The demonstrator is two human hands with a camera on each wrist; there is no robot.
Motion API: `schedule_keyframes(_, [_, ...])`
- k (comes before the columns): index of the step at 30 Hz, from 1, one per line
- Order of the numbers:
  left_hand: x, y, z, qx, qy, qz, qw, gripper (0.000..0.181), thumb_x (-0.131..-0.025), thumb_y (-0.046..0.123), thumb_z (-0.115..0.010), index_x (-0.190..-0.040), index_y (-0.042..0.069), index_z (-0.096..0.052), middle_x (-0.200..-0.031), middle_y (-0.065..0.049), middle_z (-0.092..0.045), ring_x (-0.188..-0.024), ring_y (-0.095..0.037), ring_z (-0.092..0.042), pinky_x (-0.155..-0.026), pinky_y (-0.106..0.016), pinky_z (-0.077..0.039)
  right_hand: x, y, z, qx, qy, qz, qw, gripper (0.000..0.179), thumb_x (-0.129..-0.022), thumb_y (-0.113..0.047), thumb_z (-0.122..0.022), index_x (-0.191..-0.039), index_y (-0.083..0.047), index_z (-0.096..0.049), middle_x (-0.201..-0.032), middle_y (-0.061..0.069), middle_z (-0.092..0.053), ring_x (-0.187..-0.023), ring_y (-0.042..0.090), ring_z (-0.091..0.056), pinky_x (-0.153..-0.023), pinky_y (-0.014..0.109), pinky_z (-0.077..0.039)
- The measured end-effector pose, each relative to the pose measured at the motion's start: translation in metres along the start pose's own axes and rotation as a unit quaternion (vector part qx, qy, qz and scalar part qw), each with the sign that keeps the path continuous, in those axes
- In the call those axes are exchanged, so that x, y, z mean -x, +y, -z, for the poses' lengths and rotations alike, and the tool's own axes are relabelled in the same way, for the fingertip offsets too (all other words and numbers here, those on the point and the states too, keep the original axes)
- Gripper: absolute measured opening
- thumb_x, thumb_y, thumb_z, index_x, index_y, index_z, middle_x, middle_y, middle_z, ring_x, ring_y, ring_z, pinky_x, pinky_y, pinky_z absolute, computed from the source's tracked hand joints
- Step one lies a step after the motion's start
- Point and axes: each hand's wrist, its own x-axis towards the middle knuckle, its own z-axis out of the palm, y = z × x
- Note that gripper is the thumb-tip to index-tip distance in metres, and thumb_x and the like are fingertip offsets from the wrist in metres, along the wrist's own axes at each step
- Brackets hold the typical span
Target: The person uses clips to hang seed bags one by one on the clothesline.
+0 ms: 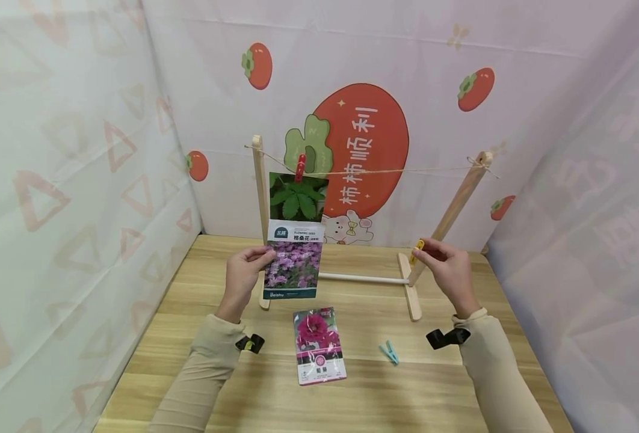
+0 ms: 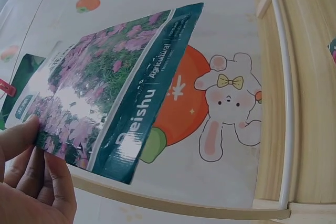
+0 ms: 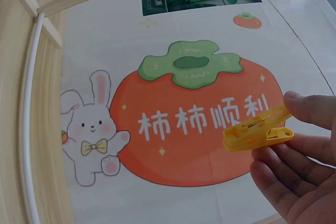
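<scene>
Flower-seed packet hangs toward the left end of the twine, its top edge under a red clothespin, and our left hand pinches its left edge between thumb and bent fingers. Our right hand, beside the right post, pinches a yellow clothespin by its handles, thumb and fingers parted only by its width. To work this well, we judge that the left grip should be light, with no downward tug, since one clothespin could let the packet swing or slip; the yellow one would seat best squeezed wide and set squarely over twine and packet edge together. The packet's long axis runs nearly upright, foot leaning slightly left, printed front toward us, leaf picture uppermost. The yellow clothespin slants, nose down and leftward.
</scene>
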Motion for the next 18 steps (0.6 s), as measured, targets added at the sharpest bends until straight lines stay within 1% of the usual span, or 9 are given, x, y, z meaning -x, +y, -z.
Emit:
schedule_keyframes(4, [0.0,0.002,-0.003,0.002,-0.008,0.005,1.0,0.027,-0.087,0.013,-0.074,-0.106,-0.005,-0.069,-0.08,0.012,-0.07,-0.075,-0.001,-0.066,-0.072,-0.017,-0.056,-0.006,-0.005,0.002,-0.024,-0.009,-0.012,0.9996,0.039,-0.089,-0.024,-0.073,-0.118,0.001,-0.068,-0.089,-0.013,-0.07,-0.076,-0.01,-0.06,-0.067,0.009,-0.049])
schedule_keyframes(6, [0.0,0.004,-0.003,0.002,-0.008,0.006,0.9999,0.027,-0.087,0.013,-0.074,-0.106,-0.005,-0.069,-0.08,0.011,-0.071,-0.075,-0.001,-0.066,-0.072,-0.018,-0.056,-0.008,-0.007,0.003,-0.036,-0.008,-0.012,0.9992,0.039,-0.088,-0.025,-0.073,-0.117,0.001,-0.068,-0.088,-0.015,-0.071,-0.076,-0.008,-0.061,-0.067,0.009,-0.049])
schedule_keyframes(11, [0.0,0.008,-0.003,0.01,0.0,0.003,0.9999,0.027,-0.087,0.013,-0.074,-0.107,-0.005,-0.069,-0.08,0.011,-0.072,-0.075,-0.001,-0.067,-0.073,-0.018,-0.056,-0.014,-0.012,0.004,-0.04,0.0,-0.002,0.9992,0.038,-0.088,-0.024,-0.074,-0.116,0.001,-0.069,-0.089,-0.008,-0.074,-0.075,-0.008,-0.061,-0.066,0.009,-0.049])
schedule_keyframes(14, [-0.002,0.009,-0.003,0.025,0.005,0.0,0.9997,0.027,-0.087,0.011,-0.073,-0.108,-0.006,-0.068,-0.079,0.013,-0.071,-0.075,-0.001,-0.068,-0.073,-0.018,-0.056,-0.018,-0.015,0.004,-0.046,0.003,0.002,0.9989,0.037,-0.087,-0.022,-0.074,-0.116,0.001,-0.069,-0.086,-0.018,-0.071,-0.076,-0.009,-0.062,-0.068,0.008,-0.05])
schedule_keyframes(18, [-0.004,0.013,-0.006,0.044,0.005,-0.005,0.999,0.027,-0.088,0.01,-0.072,-0.108,-0.006,-0.068,-0.078,0.015,-0.071,-0.076,-0.001,-0.068,-0.072,-0.018,-0.056,-0.022,-0.019,0.007,-0.058,0.002,0.012,0.9983,0.036,-0.088,-0.017,-0.074,-0.117,0.003,-0.068,-0.082,-0.031,-0.063,-0.077,-0.011,-0.062,-0.069,0.006,-0.049])
